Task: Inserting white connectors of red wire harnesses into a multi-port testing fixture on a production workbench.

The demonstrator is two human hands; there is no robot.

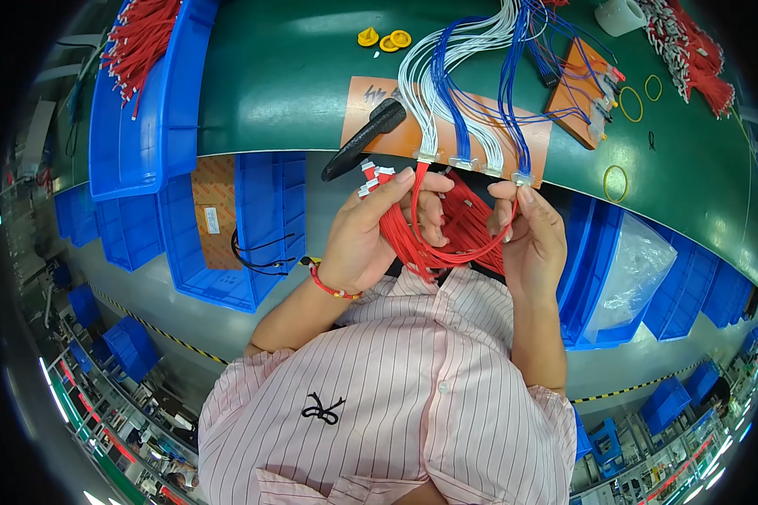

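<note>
My left hand [370,231] grips a bundle of red wires [446,231] whose white-tipped ends stick out above its thumb. One red wire loops from under a white connector [425,156] down and across to my right hand [535,240]. The fingertips of that hand pinch the wire's other end just below another connector [522,178]. Blue and white wires [459,80] run from the row of connectors at the table edge up across the green table [286,76].
A black tool [364,139] lies on an orange board [370,109] near the table edge. Blue bins [147,93] stand at left, one holding red wires; more bins sit below the table. Yellow rings [385,39], rubber bands and a tape roll [619,15] lie further back.
</note>
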